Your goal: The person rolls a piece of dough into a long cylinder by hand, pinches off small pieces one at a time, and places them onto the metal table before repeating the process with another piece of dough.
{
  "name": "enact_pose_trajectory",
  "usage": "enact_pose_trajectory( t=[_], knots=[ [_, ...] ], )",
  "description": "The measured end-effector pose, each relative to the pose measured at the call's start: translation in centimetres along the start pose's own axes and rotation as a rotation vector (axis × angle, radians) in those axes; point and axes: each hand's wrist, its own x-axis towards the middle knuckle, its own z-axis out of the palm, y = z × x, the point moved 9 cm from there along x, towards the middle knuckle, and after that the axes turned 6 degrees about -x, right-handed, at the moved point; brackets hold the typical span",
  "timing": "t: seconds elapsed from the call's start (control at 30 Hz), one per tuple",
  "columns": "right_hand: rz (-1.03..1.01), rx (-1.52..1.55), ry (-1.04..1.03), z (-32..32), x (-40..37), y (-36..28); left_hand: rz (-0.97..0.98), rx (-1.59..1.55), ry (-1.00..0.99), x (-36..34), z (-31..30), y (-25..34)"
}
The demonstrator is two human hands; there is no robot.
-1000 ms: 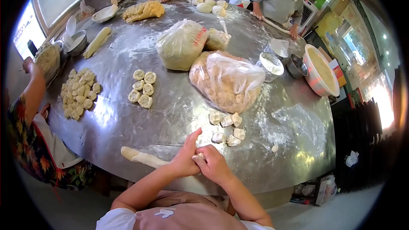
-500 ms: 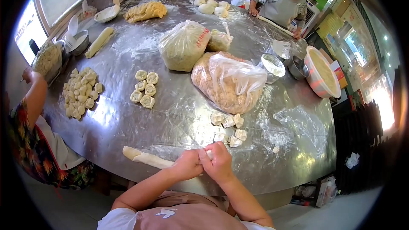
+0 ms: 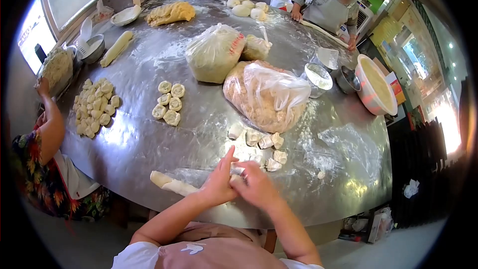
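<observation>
A long dough roll (image 3: 174,186) lies along the table's near edge, its right end running into my left hand (image 3: 218,184). That hand is closed around it, with the index finger pointing up. Against it is my right hand (image 3: 255,185), fingers curled and slightly blurred; a bit of pale dough shows between the hands, and what the right fingers grip is hidden. Just beyond are several floured dough pieces (image 3: 266,142), one of them (image 3: 235,130) set apart at the left, near the large bag of pinkish filling (image 3: 266,97).
Around the metal table (image 3: 199,114) are coiled dough rounds (image 3: 175,104), a cut dough pile (image 3: 94,107), a bag of greenish filling (image 3: 214,55), a flour bowl (image 3: 318,76) and a large tub (image 3: 377,84). Other people stand at the left, the back and the back right.
The dough roll has shifted slightly right. My left index finger has lifted, and my right hand has turned and moved slightly right. A dough piece now shows left of the others. Co-workers' hands have moved.
</observation>
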Motion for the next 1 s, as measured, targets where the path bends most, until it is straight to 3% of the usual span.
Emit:
enact_pose_trajectory(
  t=[0.07,0.1,0.2,0.3,0.4,0.6,0.7,0.8,0.87,0.9,1.0],
  knots=[
    [-0.007,0.061,-0.018,1.9,-0.9,0.1,0.134,-0.066,0.065,-0.2,-0.3,-0.3],
    [-0.012,0.093,-0.030,2.4,-1.2,0.2,0.083,-0.137,0.066,-0.4,-0.4,-0.2],
    [-0.032,0.048,0.076,1.4,-1.2,-0.4,0.171,0.078,-0.097,-1.0,-0.1,0.6],
    [0.003,0.041,0.140,1.0,-1.0,-0.4,-0.122,0.060,-0.131,-1.2,0.1,-2.1],
    [-0.119,0.013,0.266,0.4,-0.9,-2.1,-0.019,-0.004,-0.039,-0.9,-0.1,-1.8],
    [-0.017,-0.060,0.322,0.4,-0.9,-1.3,-0.089,-0.036,-0.115,-0.8,0.4,-1.2],
    [0.022,-0.068,0.377,0.4,-0.2,1.0,-0.069,0.141,-0.115,-1.0,0.3,-1.5],
    [0.005,-0.283,0.483,-0.9,1.3,4.2,-0.104,-0.015,-0.256,-1.9,1.2,0.7],
    [0.114,-0.293,0.438,-2.1,1.8,7.1,-0.018,-0.004,-0.221,-2.1,0.6,2.4],
    [0.229,-0.185,0.306,-1.9,2.2,7.2,-0.024,0.018,-0.150,-1.5,0.1,1.9],
    [-0.082,-0.449,0.450,-3.4,2.2,2.2,-0.045,0.107,-0.053,-0.1,-0.4,-0.2]
  ],
)
